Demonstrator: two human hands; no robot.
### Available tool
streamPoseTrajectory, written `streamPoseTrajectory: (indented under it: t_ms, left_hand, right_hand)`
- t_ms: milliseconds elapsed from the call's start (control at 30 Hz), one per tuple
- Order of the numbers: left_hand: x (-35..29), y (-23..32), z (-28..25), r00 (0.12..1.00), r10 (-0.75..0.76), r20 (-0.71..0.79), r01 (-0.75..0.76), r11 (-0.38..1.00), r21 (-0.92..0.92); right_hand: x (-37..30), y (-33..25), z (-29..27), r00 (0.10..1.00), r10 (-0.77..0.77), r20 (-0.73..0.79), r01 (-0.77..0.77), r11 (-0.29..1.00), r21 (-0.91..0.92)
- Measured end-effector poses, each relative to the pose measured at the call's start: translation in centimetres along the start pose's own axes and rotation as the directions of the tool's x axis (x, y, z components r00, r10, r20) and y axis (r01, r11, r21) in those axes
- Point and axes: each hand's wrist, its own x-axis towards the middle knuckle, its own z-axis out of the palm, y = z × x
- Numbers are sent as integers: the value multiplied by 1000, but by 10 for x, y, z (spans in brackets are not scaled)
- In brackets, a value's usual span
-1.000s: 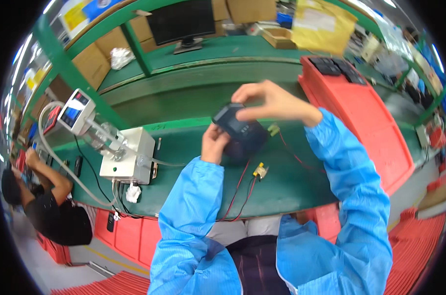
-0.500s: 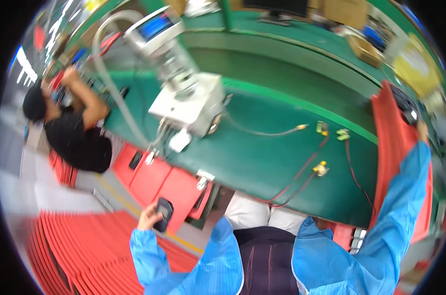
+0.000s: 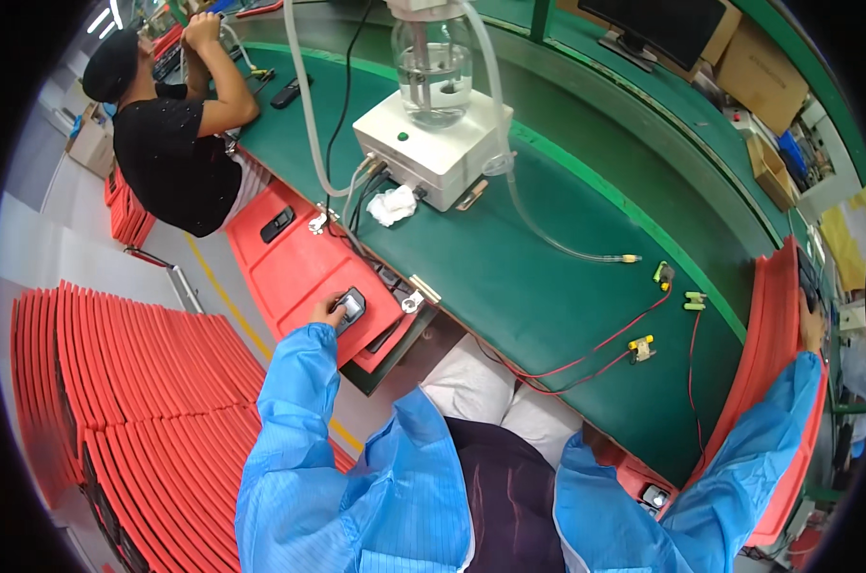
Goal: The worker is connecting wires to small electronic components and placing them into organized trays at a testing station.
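Observation:
My left hand (image 3: 329, 311) is closed around a black handheld device with a small grey screen (image 3: 352, 307). It sits over the near end of a red tray (image 3: 304, 250), left of the green bench; whether the device touches the tray I cannot tell. Another black handheld device (image 3: 277, 224) lies at the tray's far end. At the far right, my right arm reaches across upright red trays (image 3: 760, 320). Beside their far edge is my right hand (image 3: 813, 329), close to a dark object (image 3: 809, 279) I cannot make out; its fingers are mostly hidden.
A white box with a glass jar of liquid (image 3: 438, 143) stands on the green bench (image 3: 509, 296). From it a clear tube (image 3: 567, 251) runs right, towards red-wired clips (image 3: 642, 349). Stacked red trays (image 3: 156, 382) fill the lower left. A co-worker (image 3: 170, 143) sits far left.
My view has turned. My left hand has carried the handheld device from beside the tray to over its near end. My right hand remains at the far right.

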Motion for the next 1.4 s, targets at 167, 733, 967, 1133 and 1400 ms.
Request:
streamPoseTrajectory:
  t_ms: [167, 733, 967, 1133, 1400]
  left_hand:
    - [30, 33, 46, 991, 133, 34, -127, 799, 587]
    - [-59, 90, 76, 963, 251, 98, -231, 584, 778]
    - [-49, 107, 126, 973, 230, 9, -146, 586, 797]
    - [-38, 88, 136, 970, 244, -15, -141, 605, 784]
    - [-30, 98, 145, 947, 319, 20, -205, 558, 804]
  right_hand:
    - [15, 40, 14, 986, -156, -57, 165, 954, 249]
    - [0, -24, -74, 828, 277, 487, -207, 959, -194]
    - [-32, 10, -76, 970, 15, 243, 23, 988, -151]
    - [-56, -27, -103, 965, -113, 236, 89, 990, 110]
    - [-45, -12, -86, 966, 104, 237, -121, 991, 59]
